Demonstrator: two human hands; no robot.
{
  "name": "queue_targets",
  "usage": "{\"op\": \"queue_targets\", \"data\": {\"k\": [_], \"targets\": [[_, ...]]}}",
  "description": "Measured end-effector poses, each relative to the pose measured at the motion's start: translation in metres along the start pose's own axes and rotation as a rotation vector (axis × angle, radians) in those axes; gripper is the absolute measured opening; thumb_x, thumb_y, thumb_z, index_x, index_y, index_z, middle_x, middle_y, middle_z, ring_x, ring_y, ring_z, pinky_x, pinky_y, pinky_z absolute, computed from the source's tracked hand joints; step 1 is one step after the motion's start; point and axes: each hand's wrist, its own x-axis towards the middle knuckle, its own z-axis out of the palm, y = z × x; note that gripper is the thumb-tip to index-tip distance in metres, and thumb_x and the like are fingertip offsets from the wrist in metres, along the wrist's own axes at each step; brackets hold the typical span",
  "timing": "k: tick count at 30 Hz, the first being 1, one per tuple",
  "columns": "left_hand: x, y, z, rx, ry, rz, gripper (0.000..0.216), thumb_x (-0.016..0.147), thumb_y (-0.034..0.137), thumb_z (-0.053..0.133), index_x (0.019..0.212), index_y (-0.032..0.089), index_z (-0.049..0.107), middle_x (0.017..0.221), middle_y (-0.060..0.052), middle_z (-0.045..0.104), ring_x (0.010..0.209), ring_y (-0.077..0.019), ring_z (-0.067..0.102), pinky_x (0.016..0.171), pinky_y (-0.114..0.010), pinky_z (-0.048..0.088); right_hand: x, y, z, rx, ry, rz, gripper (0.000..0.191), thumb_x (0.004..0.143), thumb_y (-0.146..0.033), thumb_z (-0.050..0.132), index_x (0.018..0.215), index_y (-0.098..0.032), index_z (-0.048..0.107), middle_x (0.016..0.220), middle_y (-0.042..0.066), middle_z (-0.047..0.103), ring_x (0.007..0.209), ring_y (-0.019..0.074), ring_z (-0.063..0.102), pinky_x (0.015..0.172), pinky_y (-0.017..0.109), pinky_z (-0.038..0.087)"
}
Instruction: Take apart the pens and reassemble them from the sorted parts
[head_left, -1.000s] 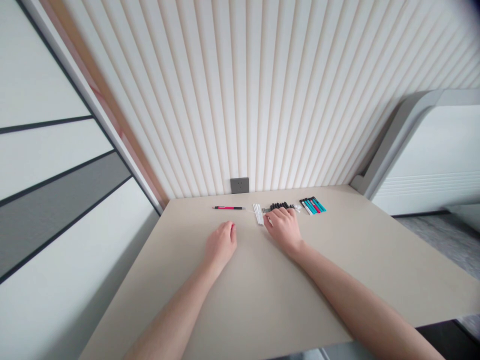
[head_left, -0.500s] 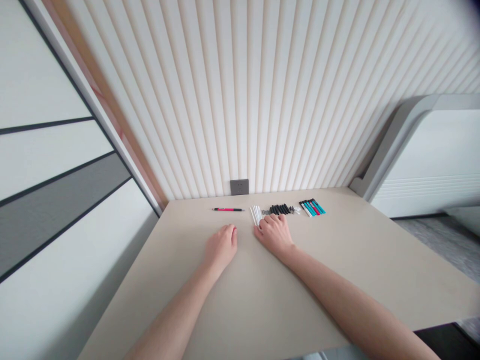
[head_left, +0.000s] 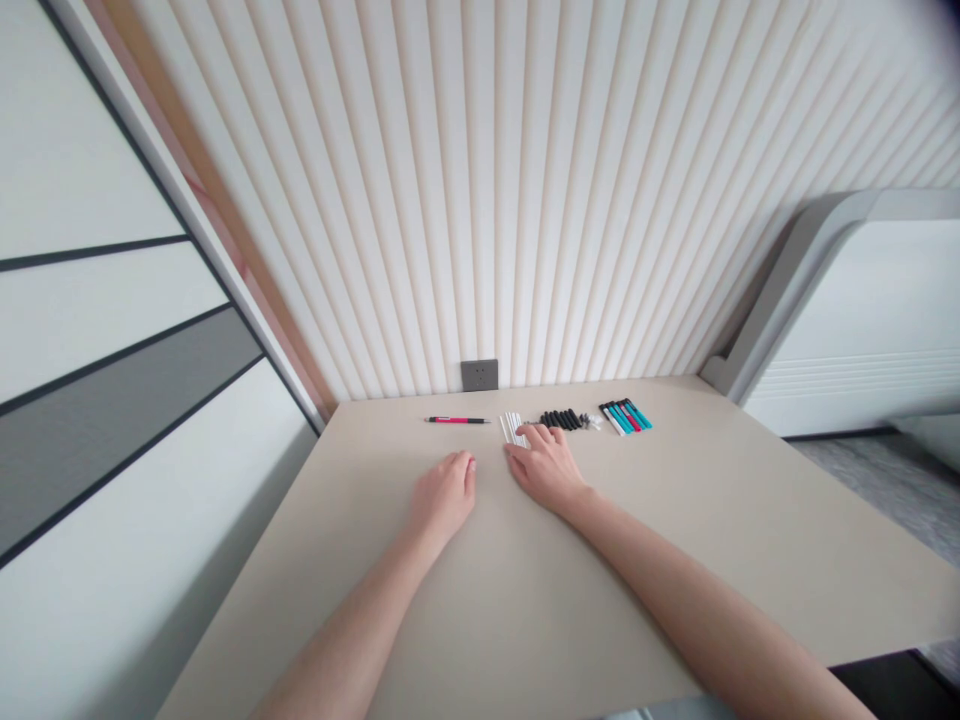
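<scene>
Near the table's (head_left: 675,520) far edge, the curled, empty left hand (head_left: 444,495) rests beside the flat right hand (head_left: 546,468), whose fingertips touch the tubes (head_left: 511,427) without gripping any; barrels (head_left: 626,415) and black parts (head_left: 561,419) lie unassembled, and only one pen (head_left: 456,420) seems finished.

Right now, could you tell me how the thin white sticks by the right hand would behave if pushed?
The white sticks look thin and round, so they would probably roll on the smooth table. Lying loose side by side, they may scatter under a push from the right hand.
</scene>
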Motion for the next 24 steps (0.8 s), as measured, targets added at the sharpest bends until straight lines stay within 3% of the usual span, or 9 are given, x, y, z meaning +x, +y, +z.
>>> {"op": "queue_targets", "data": {"k": [7, 13, 19, 24], "targets": [[0.0, -0.001, 0.0, -0.012, -0.002, 0.01, 0.026, 0.099, 0.028, 0.033, 0.097, 0.023, 0.058, 0.096, -0.005, 0.068, 0.082, -0.0196, 0.065, 0.066, -0.028, 0.041, 0.001, -0.001, 0.003, -0.017, 0.003, 0.036, 0.027, 0.094, -0.036, 0.046, 0.105, -0.022, 0.067, 0.12, 0.012, 0.057, 0.11, 0.026, 0.046, 0.091, 0.042, 0.031], [0.0, 0.002, -0.002, -0.086, 0.021, -0.006, 0.026, 0.098, 0.029, 0.035, 0.1, 0.022, 0.06, 0.098, -0.006, 0.068, 0.087, -0.0196, 0.065, 0.073, -0.028, 0.044, 0.001, 0.001, 0.003, 0.013, 0.005, 0.038, 0.031, 0.095, -0.039, 0.046, 0.114, -0.022, 0.063, 0.124, 0.012, 0.056, 0.113, 0.0269, 0.046, 0.094, 0.043, 0.031], [0.001, 0.004, -0.005, -0.483, 0.186, 0.149, 0.025, 0.097, 0.033, 0.039, 0.107, 0.022, 0.059, 0.105, -0.005, 0.069, 0.098, -0.0184, 0.064, 0.088, -0.028, 0.046, -0.006, -0.006, -0.009, 0.184, 0.042, -0.094, 0.033, 0.097, -0.033, 0.043, 0.126, -0.025, 0.057, 0.12, 0.01, 0.06, 0.112, 0.023, 0.049, 0.095, 0.039, 0.032], [0.0, 0.01, -0.003, -0.915, 0.133, 0.134, 0.023, 0.095, 0.038, 0.046, 0.104, 0.02, 0.057, 0.103, -0.007, 0.072, 0.101, -0.0189, 0.066, 0.092, -0.03, 0.049, -0.013, -0.018, -0.011, 0.386, 0.006, -0.114, 0.036, 0.095, -0.041, 0.047, 0.126, -0.025, 0.056, 0.12, 0.01, 0.059, 0.11, 0.0213, 0.052, 0.094, 0.036, 0.036]]}}
